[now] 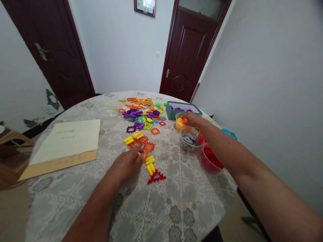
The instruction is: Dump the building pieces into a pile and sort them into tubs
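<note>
My left hand (130, 162) rests on the table, its fingers curled at the edge of an orange toothed plastic building piece (144, 156). Further orange frame pieces (148, 147) lie just beyond my fingers. Yellow tube-like pieces (150, 164) and a red triangular piece (156, 176) lie close to the right of this hand; more yellow pieces (133, 137) are above it. Over at the right, my right hand (192, 119) reaches into a clear tub (179, 126) of yellow and orange pieces. Its fingers are bent down among them, with the tips partly hidden.
Clear tubs hold grey pieces (189, 140), red pieces (212, 156) and blue pieces (229, 133). Behind them stands a green box (171, 113) with purple pieces inside. A mixed pile of coloured pieces (141, 114) spreads over the far table. Paper sheets (68, 139) lie at left.
</note>
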`<state>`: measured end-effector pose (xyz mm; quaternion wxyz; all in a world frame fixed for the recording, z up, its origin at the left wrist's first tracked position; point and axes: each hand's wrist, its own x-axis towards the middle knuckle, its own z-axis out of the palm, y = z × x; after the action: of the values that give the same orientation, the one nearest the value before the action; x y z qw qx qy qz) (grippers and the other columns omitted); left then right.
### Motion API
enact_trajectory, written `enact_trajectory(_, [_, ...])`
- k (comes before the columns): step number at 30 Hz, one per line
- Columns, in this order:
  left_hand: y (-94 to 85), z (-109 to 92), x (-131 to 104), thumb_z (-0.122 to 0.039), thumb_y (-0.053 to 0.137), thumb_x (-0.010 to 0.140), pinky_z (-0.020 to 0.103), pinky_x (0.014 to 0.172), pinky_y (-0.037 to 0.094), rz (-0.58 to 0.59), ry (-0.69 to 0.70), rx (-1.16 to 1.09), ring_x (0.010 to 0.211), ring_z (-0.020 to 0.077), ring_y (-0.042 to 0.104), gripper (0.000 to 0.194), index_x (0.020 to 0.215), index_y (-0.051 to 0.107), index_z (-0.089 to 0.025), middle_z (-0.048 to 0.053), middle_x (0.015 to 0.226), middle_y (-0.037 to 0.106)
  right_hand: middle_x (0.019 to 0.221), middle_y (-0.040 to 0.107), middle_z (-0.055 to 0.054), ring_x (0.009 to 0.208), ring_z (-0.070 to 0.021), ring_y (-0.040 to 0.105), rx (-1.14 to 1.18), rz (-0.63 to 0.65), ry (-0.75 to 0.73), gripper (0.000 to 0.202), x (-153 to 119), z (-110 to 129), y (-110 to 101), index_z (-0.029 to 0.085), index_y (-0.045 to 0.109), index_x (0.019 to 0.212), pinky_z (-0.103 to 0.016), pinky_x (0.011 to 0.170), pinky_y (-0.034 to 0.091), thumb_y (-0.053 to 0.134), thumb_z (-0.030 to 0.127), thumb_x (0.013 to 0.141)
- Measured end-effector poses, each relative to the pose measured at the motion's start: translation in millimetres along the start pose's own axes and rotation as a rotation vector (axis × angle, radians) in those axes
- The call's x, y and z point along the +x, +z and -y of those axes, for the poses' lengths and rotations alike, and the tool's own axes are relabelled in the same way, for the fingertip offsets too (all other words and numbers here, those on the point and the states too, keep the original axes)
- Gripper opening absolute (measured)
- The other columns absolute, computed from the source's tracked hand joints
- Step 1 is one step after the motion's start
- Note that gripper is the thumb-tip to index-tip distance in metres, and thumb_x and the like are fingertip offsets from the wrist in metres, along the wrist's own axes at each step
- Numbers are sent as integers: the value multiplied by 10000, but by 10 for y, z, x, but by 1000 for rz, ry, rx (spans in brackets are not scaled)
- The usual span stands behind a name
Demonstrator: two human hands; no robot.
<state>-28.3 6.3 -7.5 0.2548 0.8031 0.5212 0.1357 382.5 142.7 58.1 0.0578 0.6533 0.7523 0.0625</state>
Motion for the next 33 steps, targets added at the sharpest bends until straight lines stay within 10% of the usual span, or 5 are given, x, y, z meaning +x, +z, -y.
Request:
enact_trajectory(10, [29,60,61,-364,417,957,348,950,487,-30,11,47,1149,281,697,423,1283,657,-243,98,1232,760,1063,774,-95,880,-192,682,270,-97,258,409,-1052,-785,-452,139,736,1191,-265,770,499,683,429,907])
enact_trajectory(17, [31,94,88,-395,414,944,362,982,484,-27,31,31,1163,290,692,452,1297,641,-227,105,1252,752,885,756,-57,801,-188,653,574,-69,509,350,-1716,-1000,-177,162,774,982,-255,649,468,725,479,841])
enact_trajectory(23, [-3,69,102,-433,387,945,369,914,497,14,-9,37,1095,293,711,467,1276,648,-232,104,1187,764,876,746,-106,757,-170,672,812,-110,769,405,-1855,-1038,93,131,734,1016,-203,513,385,654,514,911])
enact_trajectory(33, [-17,54,98,-450,381,940,355,880,487,38,-11,52,1073,292,708,487,1293,624,-219,103,1128,765,719,740,-104,657,-175,672,564,-87,828,401,-1761,-1063,327,109,785,942,-218,541,408,572,448,965])
